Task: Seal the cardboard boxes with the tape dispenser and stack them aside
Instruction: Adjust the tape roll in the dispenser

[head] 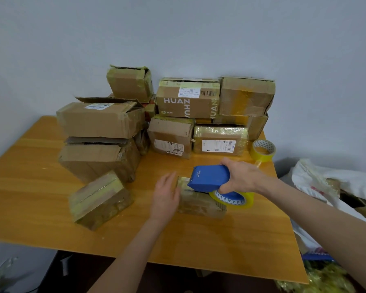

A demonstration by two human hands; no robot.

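Grey wall [199,28] backs an orange wooden table [30,187] crowded with taped boxes [186,98].

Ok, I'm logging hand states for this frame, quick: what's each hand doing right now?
Left hand: open, fingers straight against the small taped box.
Right hand: grips the blue tape dispenser, set on top of that box.

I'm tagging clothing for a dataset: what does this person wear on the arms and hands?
Nothing that shows. The left hand and right hand are ungloved, with no watch or bracelet at either wrist. The left forearm and right forearm are bare up to the picture's edge; no sleeve or cuff comes into view.
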